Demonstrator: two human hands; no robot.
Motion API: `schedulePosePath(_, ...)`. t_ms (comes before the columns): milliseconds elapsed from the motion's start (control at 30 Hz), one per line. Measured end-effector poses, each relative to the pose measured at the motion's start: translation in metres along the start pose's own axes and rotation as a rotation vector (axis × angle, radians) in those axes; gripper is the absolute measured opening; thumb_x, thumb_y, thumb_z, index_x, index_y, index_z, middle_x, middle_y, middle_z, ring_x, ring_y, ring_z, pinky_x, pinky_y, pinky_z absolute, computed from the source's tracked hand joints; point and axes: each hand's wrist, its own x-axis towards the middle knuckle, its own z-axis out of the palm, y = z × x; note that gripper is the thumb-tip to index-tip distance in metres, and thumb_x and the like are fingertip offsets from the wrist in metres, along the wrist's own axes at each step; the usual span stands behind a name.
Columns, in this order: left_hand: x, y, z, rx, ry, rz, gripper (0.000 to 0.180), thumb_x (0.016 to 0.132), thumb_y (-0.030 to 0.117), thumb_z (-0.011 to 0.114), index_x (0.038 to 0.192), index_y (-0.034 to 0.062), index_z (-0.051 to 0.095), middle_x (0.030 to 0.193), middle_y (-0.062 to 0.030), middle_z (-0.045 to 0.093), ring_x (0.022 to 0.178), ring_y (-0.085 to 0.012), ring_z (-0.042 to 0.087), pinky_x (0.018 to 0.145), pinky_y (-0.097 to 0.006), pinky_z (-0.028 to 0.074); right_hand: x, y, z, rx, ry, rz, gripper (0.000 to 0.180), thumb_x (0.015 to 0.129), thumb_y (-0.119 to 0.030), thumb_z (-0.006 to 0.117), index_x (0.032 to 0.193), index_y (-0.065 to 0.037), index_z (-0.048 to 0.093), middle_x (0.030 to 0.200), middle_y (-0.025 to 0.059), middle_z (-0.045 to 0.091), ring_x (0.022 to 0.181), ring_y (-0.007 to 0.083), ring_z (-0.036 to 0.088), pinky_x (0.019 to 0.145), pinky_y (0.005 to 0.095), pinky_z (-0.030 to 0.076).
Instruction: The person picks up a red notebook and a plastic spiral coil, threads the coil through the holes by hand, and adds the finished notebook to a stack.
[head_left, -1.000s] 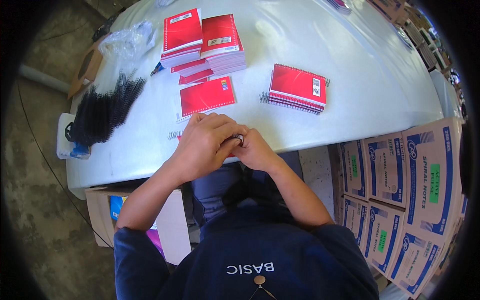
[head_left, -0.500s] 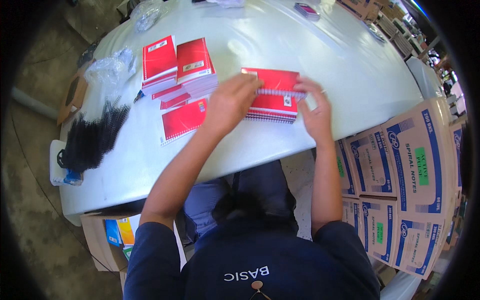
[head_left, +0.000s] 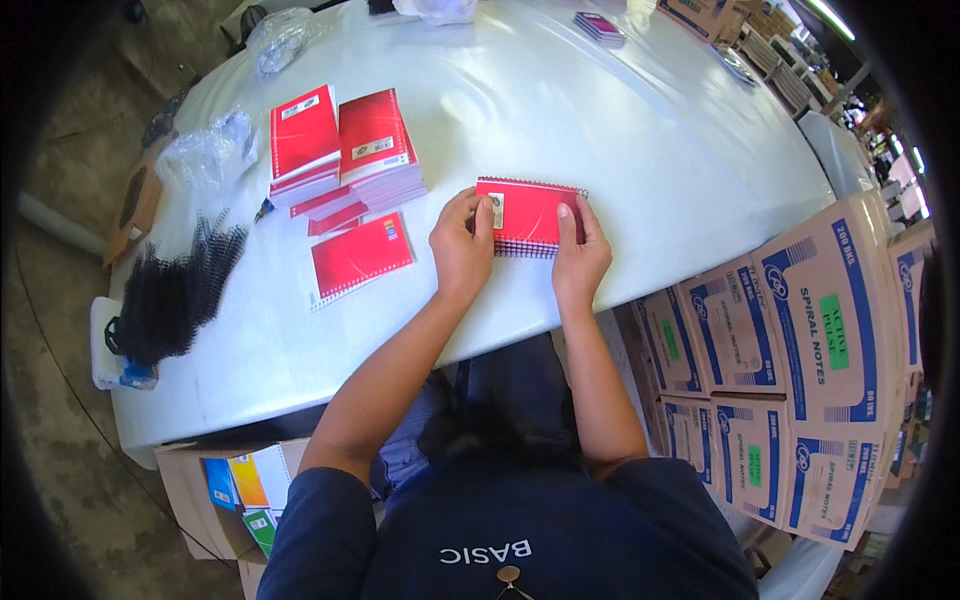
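Note:
A stack of red spiral notebooks (head_left: 530, 212) sits near the table's front edge, between my two hands. My left hand (head_left: 465, 245) grips its left end, thumb on the top cover beside a white label. My right hand (head_left: 582, 250) closes on the right end, thumb also on the cover. Dark wire coils show along the stack's near and far edges. To the left lies a single red notebook cover (head_left: 362, 258) with punched holes along its near edge. Behind it stand piles of red-covered books, a left pile (head_left: 304, 135) and a right pile (head_left: 373, 130).
Black wire coils (head_left: 185, 290) lie in a heap at the table's left, by a white container (head_left: 105, 345). Crumpled clear plastic (head_left: 210, 150) is behind them. An open carton (head_left: 190, 500) with colourful notebooks stands below left. Stacked cartons (head_left: 830, 310) rise beside the table at right.
The upper notebooks have come down onto the stack, which now forms one squared block. My hands have moved from above it to its two ends.

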Motion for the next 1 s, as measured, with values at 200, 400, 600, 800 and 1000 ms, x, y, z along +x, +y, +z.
schedulePosePath(200, 0.001, 0.015, -0.020, 0.298, 0.055, 0.266, 0.025, 0.085, 0.022, 0.065, 0.094, -0.0002, 0.063, 0.094, -0.0170, 0.059, 0.087, -0.0319, 0.059, 0.080, -0.039, 0.048, -0.001, 0.006, 0.000, 0.026, 0.036, -0.025, 0.048, 0.090, -0.022, 0.059, 0.127, 0.005, 0.047, 0.126, 0.0189, 0.050, 0.115, 0.0263, 0.050, 0.098, 0.0355, 0.038)
schedulePosePath(400, 0.018, 0.014, -0.144, 0.968, -0.219, 0.023, 0.027, 0.080, 0.026, 0.060, 0.101, 0.0092, 0.065, 0.098, -0.0121, 0.064, 0.097, -0.0307, 0.057, 0.086, -0.047, 0.041, -0.062, -0.006, -0.050, 0.124, -0.074, -0.350, 0.047, 0.089, -0.011, 0.050, 0.131, 0.003, 0.037, 0.134, 0.0206, 0.040, 0.123, 0.0262, 0.041, 0.102, 0.0383, 0.032)
schedulePosePath(600, -0.055, 0.019, -0.193, 0.949, -0.479, 0.146, 0.061, 0.081, 0.049, 0.060, 0.129, 0.0136, 0.049, 0.131, -0.0098, 0.046, 0.124, -0.0289, 0.040, 0.102, -0.049, 0.026, -0.128, -0.035, -0.028, -0.307, -0.710, -0.704, 0.045, 0.074, -0.012, 0.071, 0.116, -0.004, 0.057, 0.122, 0.0133, 0.055, 0.118, 0.0324, 0.050, 0.100, 0.0427, 0.036)
schedulePosePath(800, -0.085, 0.037, -0.218, 0.753, -0.740, 0.246, 0.060, 0.076, 0.026, 0.073, 0.129, 0.0135, 0.048, 0.129, -0.0074, 0.050, 0.117, -0.0244, 0.048, 0.101, -0.044, 0.033, -0.112, -0.030, -0.004, -0.178, -0.924, -0.833, 0.038, 0.074, -0.001, 0.066, 0.110, -0.012, 0.065, 0.110, 0.0064, 0.064, 0.110, 0.0280, 0.057, 0.095, 0.0428, 0.042)
schedulePosePath(1000, -0.046, 0.017, -0.231, -0.266, -0.258, -0.358, 0.036, 0.083, 0.000, 0.062, 0.117, 0.0045, 0.051, 0.107, -0.0016, 0.058, 0.097, -0.0101, 0.055, 0.086, -0.026, 0.044, -0.065, -0.068, 0.047, 0.302, -1.113, 0.058, 0.023, 0.079, -0.008, 0.072, 0.096, -0.002, 0.058, 0.086, 0.0047, 0.064, 0.080, 0.0111, 0.059, 0.078, 0.0263, 0.048)
